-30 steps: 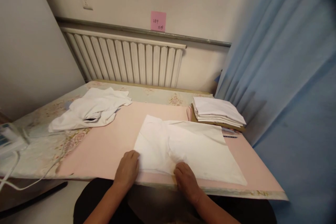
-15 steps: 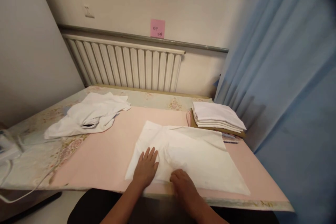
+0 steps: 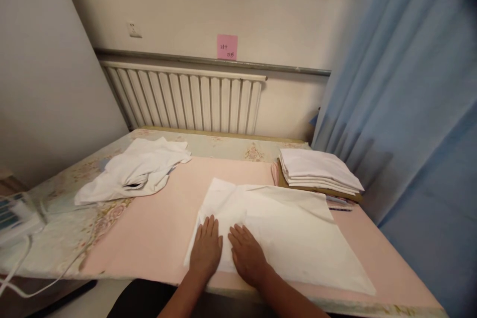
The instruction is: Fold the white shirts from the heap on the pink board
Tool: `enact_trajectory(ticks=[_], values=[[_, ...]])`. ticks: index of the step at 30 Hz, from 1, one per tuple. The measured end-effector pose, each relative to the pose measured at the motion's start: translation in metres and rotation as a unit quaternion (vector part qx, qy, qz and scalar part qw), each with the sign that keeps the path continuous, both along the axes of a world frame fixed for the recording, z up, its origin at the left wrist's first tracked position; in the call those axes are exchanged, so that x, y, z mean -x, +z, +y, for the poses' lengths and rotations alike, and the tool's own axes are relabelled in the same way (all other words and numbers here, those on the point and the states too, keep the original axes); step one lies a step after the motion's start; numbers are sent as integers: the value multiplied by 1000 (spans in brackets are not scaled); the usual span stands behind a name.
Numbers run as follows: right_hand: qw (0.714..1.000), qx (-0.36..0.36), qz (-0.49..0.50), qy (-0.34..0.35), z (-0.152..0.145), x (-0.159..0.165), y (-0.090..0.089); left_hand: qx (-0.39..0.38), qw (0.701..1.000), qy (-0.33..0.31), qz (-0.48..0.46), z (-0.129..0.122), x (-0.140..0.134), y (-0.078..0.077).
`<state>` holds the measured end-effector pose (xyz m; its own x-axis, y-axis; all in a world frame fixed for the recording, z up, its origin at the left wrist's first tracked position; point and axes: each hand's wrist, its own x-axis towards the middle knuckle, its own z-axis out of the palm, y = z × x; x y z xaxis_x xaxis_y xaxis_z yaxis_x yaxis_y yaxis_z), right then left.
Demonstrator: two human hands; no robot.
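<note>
A white cloth [image 3: 298, 228], folded into a rough rectangle, lies on a pink cloth [image 3: 160, 228] in front of me. Flat on its left part rests my left hand [image 3: 206, 248], fingers stretched out. Just right of it, my right hand [image 3: 246, 253] also lies on the white cloth with the palm down and fingers extended. Neither hand grips anything. A few soft creases show in the fabric near the fingertips.
At the back right is a stack of folded white cloths [image 3: 318, 166]. A crumpled white cloth [image 3: 149, 164] lies at the left. A white device with a cable [image 3: 18, 223] stands at the left edge. A blue curtain [image 3: 410, 109] hangs on the right; a radiator [image 3: 186, 99] lines the wall.
My right hand has moved forward and slightly left from the front edge, and its curled fingers are now flat on the cloth. My left hand stays flat. The view has shifted slightly.
</note>
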<state>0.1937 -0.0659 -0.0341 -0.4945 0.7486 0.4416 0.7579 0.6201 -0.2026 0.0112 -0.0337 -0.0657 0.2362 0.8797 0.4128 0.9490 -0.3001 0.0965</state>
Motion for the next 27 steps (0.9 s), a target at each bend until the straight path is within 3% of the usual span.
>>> enact_trajectory(ticks=[3,5,9,12,16,20,23,27], values=[[1000,13,5,0,-2,1,4,11,998,54,-42,11,7,8],[1000,16,9,-3,-1,2,5,27,989,86,-119,21,14,17],[1000,17,12,-5,-1,2,4,130,928,127,-326,52,33,39],[1000,18,15,-8,0,2,3,199,888,156,-383,82,47,51],[1000,23,16,-13,1,2,3,305,824,118,-464,110,55,60],[999,38,17,-13,1,2,6,373,765,64,-521,121,54,63],[999,48,14,-12,1,0,9,386,746,52,-540,127,52,61],[999,46,-5,-10,1,1,9,370,751,61,-544,133,53,55]])
